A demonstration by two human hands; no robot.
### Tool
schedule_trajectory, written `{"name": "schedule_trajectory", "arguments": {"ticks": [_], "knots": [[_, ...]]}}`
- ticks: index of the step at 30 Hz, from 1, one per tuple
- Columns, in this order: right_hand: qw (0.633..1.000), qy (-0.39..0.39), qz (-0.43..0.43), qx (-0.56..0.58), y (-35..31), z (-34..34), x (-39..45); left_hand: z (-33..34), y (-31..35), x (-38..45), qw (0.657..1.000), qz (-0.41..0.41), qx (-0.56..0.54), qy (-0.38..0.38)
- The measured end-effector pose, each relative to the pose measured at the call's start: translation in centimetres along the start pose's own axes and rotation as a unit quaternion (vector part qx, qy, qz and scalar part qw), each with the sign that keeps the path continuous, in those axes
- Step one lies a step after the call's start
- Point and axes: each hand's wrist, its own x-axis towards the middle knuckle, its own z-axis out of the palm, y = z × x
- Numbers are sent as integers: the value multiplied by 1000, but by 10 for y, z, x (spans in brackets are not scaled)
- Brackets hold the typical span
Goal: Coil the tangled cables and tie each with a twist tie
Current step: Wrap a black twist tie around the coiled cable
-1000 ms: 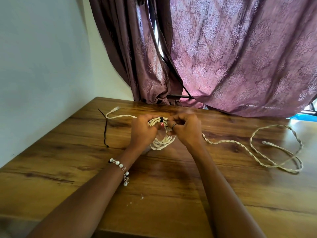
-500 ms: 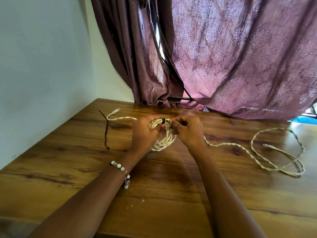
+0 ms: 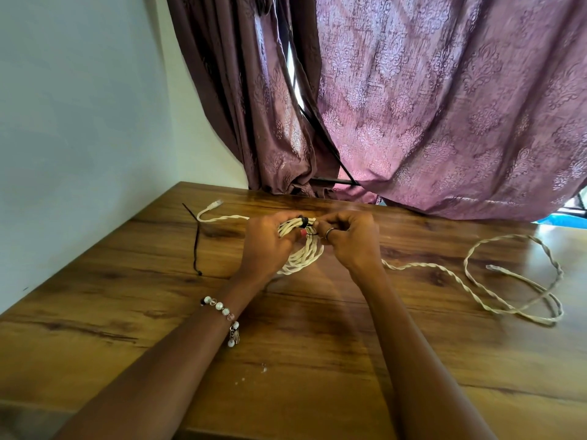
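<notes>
Cable (image 3: 300,254), cream, twisted, coiled between both hands: light, limp, springy; left hand (image 3: 266,241) grips coil, right hand (image 3: 352,238) pinches black twist tie (image 3: 304,221).

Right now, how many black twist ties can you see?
2. One black twist tie is wrapped round the coiled white cable held between both hands. A spare twist tie lies loose on the table, left of the hands. Others may be hidden.
</notes>
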Motion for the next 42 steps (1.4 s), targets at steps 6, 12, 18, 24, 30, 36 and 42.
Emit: {"name": "schedule_trajectory", "arguments": {"ticks": [6,12,18,24,30,36,42], "knots": [[999,19,19,19,-1,0,0,1,-1,1,1000,12,-7,6],[1000,15,14,20,-3,0,-1,1,-4,1,1000,23,0,-5],[1000,6,4,-3,0,-2,0,2,-4,0,999,33,0,-7],[998,-6,-48,-33,-4,-4,-1,0,-6,1,999,46,-10,-7],[998,-22,-47,-18,-4,-3,-2,-3,-6,2,998,61,-25,-21],[998,-36,-22,-42,-2,-3,1,-1,-13,2,997,58,-18,-45],[984,-66,-84,-142,0,-4,2,-1,-11,2,996,50,-16,-73]]}}
